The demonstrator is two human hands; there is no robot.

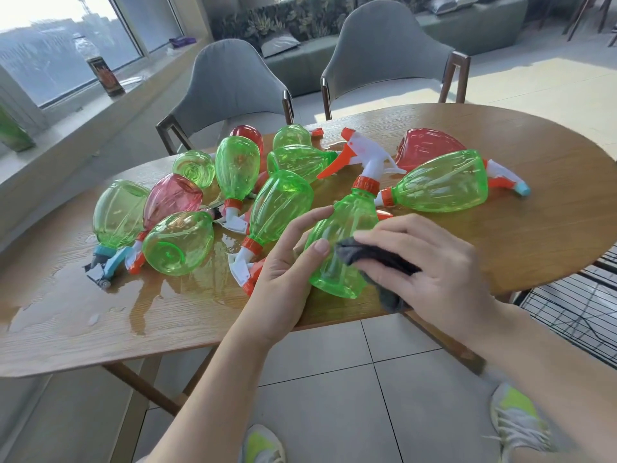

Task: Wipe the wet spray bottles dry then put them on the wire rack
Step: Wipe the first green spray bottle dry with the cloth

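Mid-wipe on one translucent green plastic spray bottle [340, 242] with a white-and-orange trigger head, held tilted above the near edge of the oval wooden table [500, 228]. Gripped low on the body by the left hand [287, 265], thumb across the front, fingers curled round the far side. Pressed against the bottle's right flank by the right hand [430, 262]: a dark grey cloth [377, 259], bunched under curled fingers and trailing down past the bottle's base.

Spread over the table, lying on their sides amid pooled water [187, 289]: a heap of other green and red spray bottles [233, 192], apparently not yet dried. Black wire rack [574, 305] low at the right, just beyond the table edge, no bottles visible on the part in view.

Judged as early in the job: drying step under way, racking not begun. Next likely called for: turning the bottle in the left hand to bring wet sides under the cloth, drying the trigger head too, then carrying it right and down onto the rack.
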